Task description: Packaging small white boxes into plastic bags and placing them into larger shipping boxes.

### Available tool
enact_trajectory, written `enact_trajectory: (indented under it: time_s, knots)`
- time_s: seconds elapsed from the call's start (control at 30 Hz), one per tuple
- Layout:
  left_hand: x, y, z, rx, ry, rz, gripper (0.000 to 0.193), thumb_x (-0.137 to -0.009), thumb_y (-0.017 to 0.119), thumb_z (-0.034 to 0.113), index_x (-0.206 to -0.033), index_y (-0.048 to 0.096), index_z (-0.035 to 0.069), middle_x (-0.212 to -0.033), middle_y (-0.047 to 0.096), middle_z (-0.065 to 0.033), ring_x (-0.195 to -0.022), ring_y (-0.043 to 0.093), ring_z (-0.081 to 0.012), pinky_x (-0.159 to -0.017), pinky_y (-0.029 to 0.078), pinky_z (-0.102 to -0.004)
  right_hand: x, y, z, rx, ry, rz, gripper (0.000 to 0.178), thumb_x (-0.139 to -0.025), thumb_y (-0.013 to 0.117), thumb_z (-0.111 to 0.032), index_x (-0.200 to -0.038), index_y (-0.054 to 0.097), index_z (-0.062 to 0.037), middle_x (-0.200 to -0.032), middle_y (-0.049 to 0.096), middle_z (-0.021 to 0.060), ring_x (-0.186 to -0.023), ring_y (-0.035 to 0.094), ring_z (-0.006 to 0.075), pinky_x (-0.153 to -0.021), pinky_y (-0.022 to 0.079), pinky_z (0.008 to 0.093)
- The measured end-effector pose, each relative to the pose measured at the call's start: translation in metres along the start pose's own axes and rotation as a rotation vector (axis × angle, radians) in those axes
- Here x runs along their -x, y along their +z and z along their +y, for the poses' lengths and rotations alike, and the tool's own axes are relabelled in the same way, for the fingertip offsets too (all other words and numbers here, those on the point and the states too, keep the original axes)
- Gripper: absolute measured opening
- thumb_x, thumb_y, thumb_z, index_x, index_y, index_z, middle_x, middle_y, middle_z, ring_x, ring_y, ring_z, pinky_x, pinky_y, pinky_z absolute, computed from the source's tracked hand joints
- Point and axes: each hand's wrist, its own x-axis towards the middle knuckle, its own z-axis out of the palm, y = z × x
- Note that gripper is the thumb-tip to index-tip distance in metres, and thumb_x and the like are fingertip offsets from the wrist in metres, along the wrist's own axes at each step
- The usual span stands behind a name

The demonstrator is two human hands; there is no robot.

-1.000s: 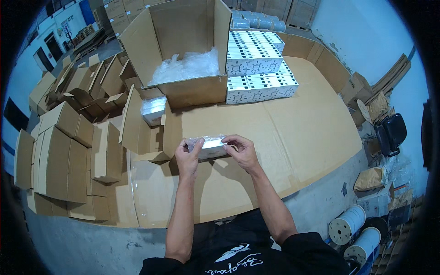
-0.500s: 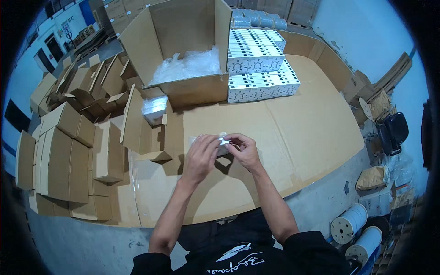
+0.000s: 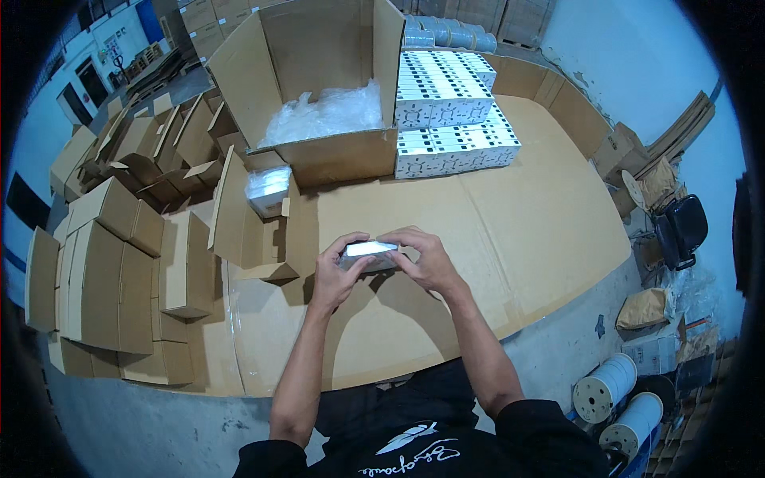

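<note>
Above the cardboard-covered table, a small white box (image 3: 370, 249) is gripped at both ends, its top face catching the light. It seems to be in clear plastic film, though I cannot make that out for sure. My left hand (image 3: 335, 275) is closed on its left end and my right hand (image 3: 426, 259) on its right end, both thumbs at the near side. Left of my hands stands an open carton (image 3: 299, 243), with plastic-wrapped white boxes (image 3: 269, 191) in its far end. Behind it, a large open carton (image 3: 335, 155) holds clear plastic bags (image 3: 327, 111).
White printed boxes (image 3: 458, 151) are stacked at the back, right of the large carton. Brown cartons (image 3: 103, 271) crowd the table's left side. Beyond the right table edge are cable spools (image 3: 606, 388), a black chair (image 3: 683, 231) and wrapping scraps.
Half a second ago my fingers were together at the top of the box. Now my hands have spread to its two ends, and its bright upper face shows.
</note>
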Motion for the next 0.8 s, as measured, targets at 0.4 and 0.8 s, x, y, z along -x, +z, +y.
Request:
enact_trajectory:
  time_s: [0.4, 0.8]
  knots:
    - [0.008, -0.001, -0.022, -0.066, -0.03, -0.019, 0.029, -0.094, 0.071, 0.009, -0.12, 0.061, 0.001, -0.101, 0.069, -0.0064, -0.089, 0.064, -0.0134, -0.077, 0.054, -0.028, -0.051, -0.023, -0.023, 0.421, -0.134, -0.481, 0.023, -0.081, 0.074, -0.01, -0.103, 0.075, -0.0039, -0.096, 0.073, 0.019, -0.094, 0.065, 0.0384, -0.087, 0.053, 0.0454]
    - [0.073, -0.018, -0.007, -0.784, 0.193, -0.055, 0.047, -0.089, 0.071, 0.02, -0.131, 0.057, 0.007, -0.142, 0.053, -0.0141, -0.137, 0.044, -0.0356, -0.117, 0.033, -0.0493, -0.126, -0.008, 0.008, 0.385, -0.301, 0.1, 0.026, -0.085, 0.072, -0.003, -0.11, 0.066, 0.0008, -0.095, 0.07, 0.0199, -0.082, 0.069, 0.0374, -0.076, 0.056, 0.0419]
